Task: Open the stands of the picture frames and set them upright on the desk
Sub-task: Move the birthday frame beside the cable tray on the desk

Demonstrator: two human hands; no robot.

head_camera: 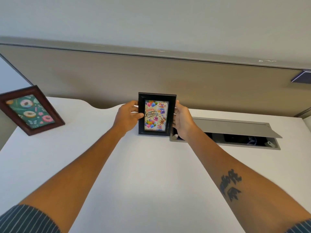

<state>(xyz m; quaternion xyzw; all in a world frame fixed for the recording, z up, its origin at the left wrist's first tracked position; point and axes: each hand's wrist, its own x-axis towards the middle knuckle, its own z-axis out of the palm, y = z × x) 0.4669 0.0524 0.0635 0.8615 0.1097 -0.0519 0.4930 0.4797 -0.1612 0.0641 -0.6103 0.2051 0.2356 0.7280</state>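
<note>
A black picture frame (156, 96) with a "Happy Birthday" balloon picture stands upright on the white desk (143, 165), its bottom edge on the surface near the back. My left hand (128, 116) grips its left side, thumb on the front. My right hand (182, 121) holds its right side. The stand behind it is hidden. A brown wooden frame (32, 110) with a donut picture stands upright at the far left of the desk, tilted in view.
A grey cable hatch (235, 130) with its lid raised lies open in the desk just right of the black frame. A beige partition panel (151, 78) runs along the back edge of the desk.
</note>
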